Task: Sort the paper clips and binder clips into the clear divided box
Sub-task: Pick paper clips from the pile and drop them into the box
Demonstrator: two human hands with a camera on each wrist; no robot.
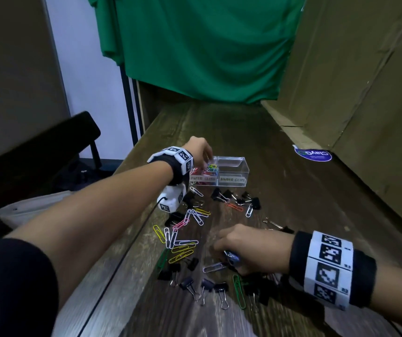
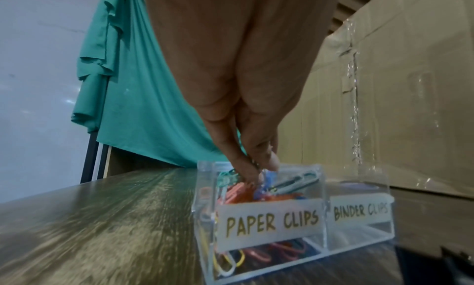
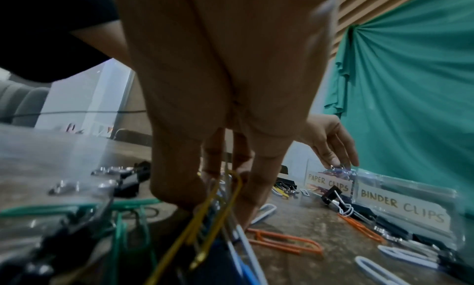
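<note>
Left hand (image 2: 246, 115): fingertips pinched coloured wire paper clips over the clear divided plastic box (image 2: 359, 240)'s paper-clip side; a snagged clip risked dropping outside
Right hand (image 1: 248, 249): fingers curled round several loose paper clips (image 3: 218, 224); black binder clips (image 1: 222, 288) nearby risked getting tangled in

Box (image 2: 359, 236): clear glossy plastic, paper labels. Table (image 1: 256, 142): dark grained wood. Paper clips (image 1: 183, 251): smooth coloured coating. Backdrop (image 1: 207, 45): green cloth.

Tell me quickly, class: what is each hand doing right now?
Left hand: fingertips pinched on paper clips over the box's paper clip side.
Right hand: fingers curled round a bunch of paper clips at the table.
</note>
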